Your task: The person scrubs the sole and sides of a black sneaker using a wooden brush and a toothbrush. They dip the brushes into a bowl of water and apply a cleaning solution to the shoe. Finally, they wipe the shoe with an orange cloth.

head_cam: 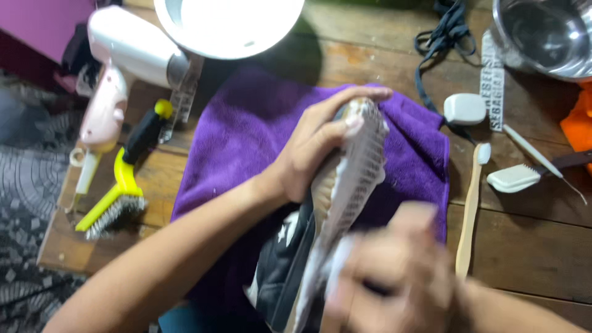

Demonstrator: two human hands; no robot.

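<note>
Left hand (314,148) grips sneaker (336,209) at toe, fingers clamped round tip, sole turned up, shoe held over purple towel (246,135) on wooden tabletop (530,246). Right hand (394,277) blurred at sole's heel end; something pale under it, fingers' state cannot tell. Judgement: sole cleaning mid-way; sole looks grey, partly wiped, black upper not yet touched. Yellow wire brush (117,197), wooden toothbrush (472,203), white brush (515,177), hair dryer (123,68) lie unused beside towel.
</note>
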